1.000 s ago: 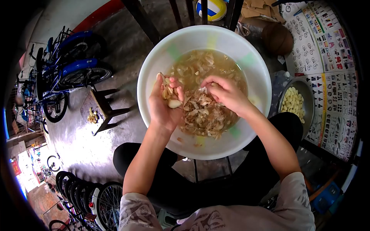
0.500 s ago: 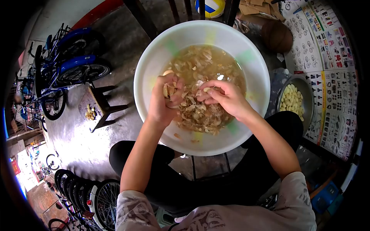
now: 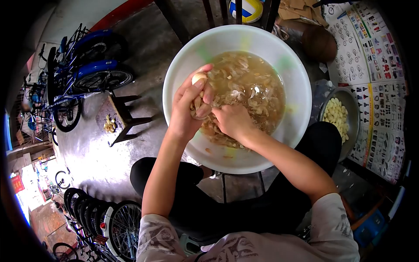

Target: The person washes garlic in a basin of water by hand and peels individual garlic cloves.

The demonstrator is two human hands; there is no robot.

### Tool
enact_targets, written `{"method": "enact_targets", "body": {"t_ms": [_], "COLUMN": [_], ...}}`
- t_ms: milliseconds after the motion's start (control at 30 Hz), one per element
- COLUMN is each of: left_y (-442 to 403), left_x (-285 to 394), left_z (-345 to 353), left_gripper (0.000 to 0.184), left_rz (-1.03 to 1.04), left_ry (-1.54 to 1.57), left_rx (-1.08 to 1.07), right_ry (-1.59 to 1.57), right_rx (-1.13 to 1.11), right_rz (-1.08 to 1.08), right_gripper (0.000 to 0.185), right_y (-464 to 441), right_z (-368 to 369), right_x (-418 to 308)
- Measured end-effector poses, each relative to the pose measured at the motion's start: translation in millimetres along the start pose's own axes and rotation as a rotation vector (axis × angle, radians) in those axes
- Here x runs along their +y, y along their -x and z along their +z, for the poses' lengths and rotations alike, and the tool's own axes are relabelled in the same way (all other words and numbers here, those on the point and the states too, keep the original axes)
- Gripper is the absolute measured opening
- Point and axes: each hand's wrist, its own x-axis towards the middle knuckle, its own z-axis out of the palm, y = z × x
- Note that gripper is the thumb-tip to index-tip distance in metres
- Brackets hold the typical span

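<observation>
My left hand (image 3: 185, 109) is closed around several garlic cloves (image 3: 200, 78), one pale one showing near the thumb and brownish ones lower in the palm. Right beside it, the fingers of my right hand (image 3: 233, 121) are bent together at the left hand's fingertips; what they hold, if anything, is hidden. Both hands are over a large white plastic basin (image 3: 294, 87). Murky water in it carries a thick layer of loose garlic skins (image 3: 238, 94).
To the right, a metal bowl (image 3: 355, 115) holds peeled garlic cloves (image 3: 336, 115) beside printed sheets (image 3: 375, 100). A small wooden stool (image 3: 122, 115) with some cloves on it stands left. Bicycles (image 3: 94, 74) line the left side; a ball (image 3: 246, 9) lies beyond the basin.
My right hand has moved left and down to the left hand; the clove that showed in its fingers is out of sight. The left hand has turned, showing a pale clove by the thumb.
</observation>
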Motion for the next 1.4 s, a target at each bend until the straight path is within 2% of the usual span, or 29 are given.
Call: {"method": "enact_targets", "body": {"t_ms": [67, 333, 433, 467, 533, 567, 600, 667, 700, 800, 900, 1100, 1167, 1200, 1267, 1300, 1367, 1400], "left_y": [1.6, 7.5, 8.4, 8.6, 9.0, 9.3, 9.5, 9.0, 9.1, 9.5, 9.7, 9.9, 11.0, 10.3, 8.3, 8.1, 9.6, 10.7], "left_x": [0.2, 5.4, 9.2, 10.7, 12.9, 13.4, 13.7, 14.6, 14.8, 14.7, 14.5, 14.5, 20.2, 17.5, 7.7, 5.0, -0.4, -2.6], "left_z": [-2.1, -6.4, -5.2, -6.1, -6.8, -7.3, -7.8, -8.7, -8.2, -6.9, -6.5, -10.3, -8.1, -11.4, -21.2, -22.0, -21.2, -20.9], "left_gripper": [0.04, 0.037, 0.037, 0.037, 0.036, 0.036, 0.036, 0.035, 0.035, 0.034, 0.033, 0.029, 0.024, 0.024, 0.023, 0.023, 0.024, 0.024], "left_rz": [-0.01, -0.038, -0.022, -0.016, -0.008, -0.005, -0.005, 0.006, 0.006, 0.016, 0.019, -0.002, -0.161, -0.162, -0.117, -0.119, -0.062, -0.064], "left_ry": [0.002, 0.016, -0.005, -0.003, 0.012, 0.023, 0.026, 0.038, 0.04, 0.055, 0.062, 0.004, -0.432, -0.432, -0.676, -0.676, -0.994, -0.994], "left_rx": [0.003, 0.032, 0.053, 0.056, 0.066, 0.071, 0.075, 0.08, 0.081, 0.093, 0.096, 0.122, 0.193, 0.192, 0.277, 0.276, 0.215, 0.213], "right_ry": [0.08, 0.178, -0.106, -0.103, -0.55, -0.701, -0.701, -1.1, -1.174, -1.337, -1.353, -1.185, -1.131, -1.077, -1.069, -1.06, -1.055, -1.048], "right_rx": [-0.117, -0.237, -0.264, -0.268, -0.255, -0.183, -0.188, -0.467, -0.475, -0.542, -0.579, -0.57, -0.548, -0.526, -0.533, -0.54, -0.525, -0.511], "right_rz": [0.077, 0.082, 0.227, 0.222, 0.219, 0.148, 0.148, 0.453, 0.435, 0.426, 0.406, 0.411, 0.414, 0.415, 0.422, 0.428, 0.427, 0.425], "right_gripper": [0.013, 0.011, 0.015, 0.015, 0.019, 0.021, 0.021, 0.022, 0.022, 0.022, 0.024, 0.024, 0.025, 0.026, 0.025, 0.024, 0.024, 0.025], "right_y": [-6.1, -9.9, -14.6, -16.9, -17.1, -13.6, -12.6, -12.3, -9.9, -6.2, -3.4, -2.8, -2.4, -2.3, -1.7, -1.4, -1.0, -0.7], "right_z": [-0.7, -0.9, -23.8, -27.0, -32.7, -23.2, -33.4, -61.8, -61.4, -66.8, -70.7, -78.8, -80.1, -81.1, -86.1, -88.2, -90.4, -90.8], "right_x": [-4.4, -2.0, -5.4, -2.6, 10.2, 22.2, 21.5, 14.9, 16.5, 18.7, 14.3, 8.1, 10.5, 12.1, 13.5, 13.8, 13.1, 12.8]}}
